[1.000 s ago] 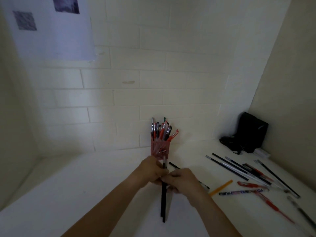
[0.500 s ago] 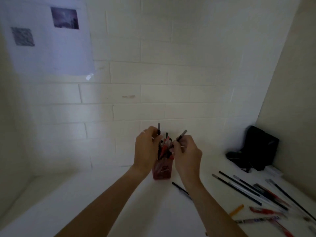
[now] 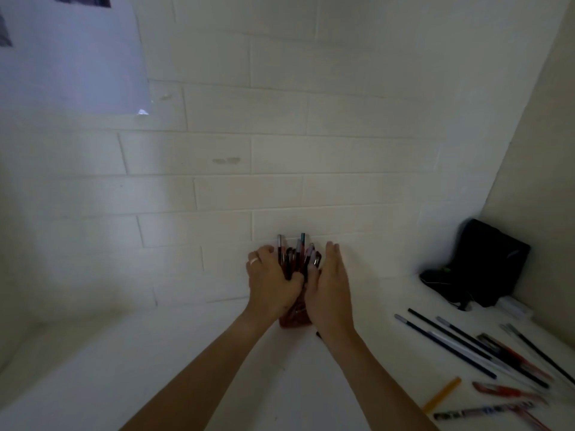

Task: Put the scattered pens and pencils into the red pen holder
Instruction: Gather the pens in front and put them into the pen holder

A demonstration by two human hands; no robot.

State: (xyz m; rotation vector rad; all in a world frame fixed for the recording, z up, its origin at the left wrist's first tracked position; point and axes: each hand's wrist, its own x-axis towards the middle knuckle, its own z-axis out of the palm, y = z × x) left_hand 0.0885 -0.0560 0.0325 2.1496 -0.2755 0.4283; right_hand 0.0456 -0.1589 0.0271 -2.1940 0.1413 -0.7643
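Mostly hidden, the red pen holder (image 3: pixel 295 315) stands on the white table (image 3: pixel 155 368) at the foot of the brick wall (image 3: pixel 280 150), with only a dark red strip of it showing between the two wrists. Both hands press in on it from either side. On the left side, the left hand (image 3: pixel 272 283) has its fingers curled together around the bundle of pens (image 3: pixel 297 255) that rises from the holder, and a pale ring (image 3: pixel 253 261) sits on one finger. From the right, the right hand (image 3: pixel 328 286) lies flat with its fingers straight and close together, the palm against the holder and the pens; whether it grips or only presses I cannot tell. Pen tips poke out above the hands, too dark and blurred to count. Far off to the right, well apart from the holder, loose pens and pencils (image 3: pixel 466 346) lie scattered on the table, among them a yellow pencil (image 3: pixel 441 395) and a red pen (image 3: pixel 501 391), several smeared by blur or cut off by the frame edge. A black bag (image 3: pixel 485 262) sits in the far right corner. A sheet of paper (image 3: pixel 71 54) on the wall at upper left is cut off at the top.
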